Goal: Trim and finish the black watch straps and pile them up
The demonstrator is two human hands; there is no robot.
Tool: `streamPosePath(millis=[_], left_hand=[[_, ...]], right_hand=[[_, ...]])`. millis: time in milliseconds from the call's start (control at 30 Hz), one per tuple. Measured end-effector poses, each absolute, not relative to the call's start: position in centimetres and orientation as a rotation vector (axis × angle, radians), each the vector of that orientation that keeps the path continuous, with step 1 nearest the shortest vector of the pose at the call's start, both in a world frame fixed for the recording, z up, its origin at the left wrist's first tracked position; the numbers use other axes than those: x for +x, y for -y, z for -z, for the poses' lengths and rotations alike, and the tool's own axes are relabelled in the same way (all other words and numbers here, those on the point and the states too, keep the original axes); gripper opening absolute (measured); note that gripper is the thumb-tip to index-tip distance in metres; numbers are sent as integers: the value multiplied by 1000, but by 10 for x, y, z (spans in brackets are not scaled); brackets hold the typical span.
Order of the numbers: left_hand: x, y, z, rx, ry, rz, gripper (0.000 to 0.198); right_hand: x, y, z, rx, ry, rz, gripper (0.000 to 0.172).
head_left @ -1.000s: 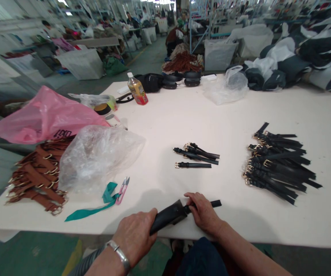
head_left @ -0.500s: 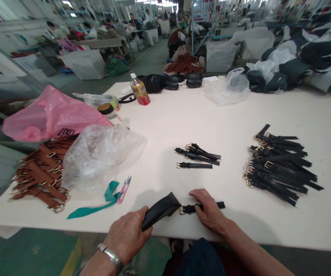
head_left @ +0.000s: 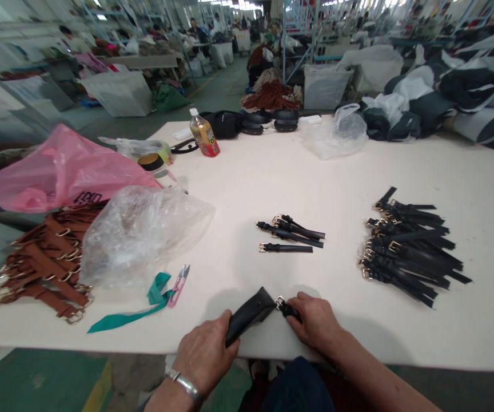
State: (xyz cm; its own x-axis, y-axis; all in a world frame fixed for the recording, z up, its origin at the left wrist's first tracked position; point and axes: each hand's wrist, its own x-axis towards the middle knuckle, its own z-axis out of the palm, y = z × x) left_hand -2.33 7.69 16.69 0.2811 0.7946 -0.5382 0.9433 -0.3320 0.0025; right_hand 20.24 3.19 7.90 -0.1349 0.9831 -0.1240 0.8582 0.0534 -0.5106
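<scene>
Near the front edge of the white table, my left hand (head_left: 208, 352) is closed round a long black leather piece (head_left: 250, 315), whose wider end points up and right. Beside that end, my right hand (head_left: 318, 326) grips a short black strap (head_left: 289, 310); its gold buckle (head_left: 279, 302) sticks out to the left, close to the leather piece. Whether the two touch is hard to tell. Most of the strap is hidden by my fingers. Farther back lie several black buckle straps (head_left: 292, 248), with a larger pile of black straps (head_left: 418, 246) to the right.
Pink-handled snips (head_left: 178, 286) and a green ribbon (head_left: 127, 320) lie left of my hands. Beyond are brown straps (head_left: 54, 257), a clear bag (head_left: 144, 234) and a pink bag (head_left: 64, 171). A bottle (head_left: 204, 134) stands at the table's back.
My right hand has closed on the strap and raised its buckle end off the table. My left hand and the leather piece have shifted slightly right. The whole view has moved a little.
</scene>
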Motion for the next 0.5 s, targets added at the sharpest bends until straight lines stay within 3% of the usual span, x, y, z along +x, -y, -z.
streamPosePath(millis=[167, 400, 500], left_hand=[[-37, -78, -179, 2221, -1611, 651, 24], [-45, -67, -187, 2173, -1640, 643, 24], [-44, -63, -187, 2181, -1628, 654, 31]], right_hand=[[187, -39, -73, -2109, 1882, -691, 12], [196, -41, -81, -2094, 1946, -771, 24], [205, -44, -89, -2007, 1939, -683, 13]])
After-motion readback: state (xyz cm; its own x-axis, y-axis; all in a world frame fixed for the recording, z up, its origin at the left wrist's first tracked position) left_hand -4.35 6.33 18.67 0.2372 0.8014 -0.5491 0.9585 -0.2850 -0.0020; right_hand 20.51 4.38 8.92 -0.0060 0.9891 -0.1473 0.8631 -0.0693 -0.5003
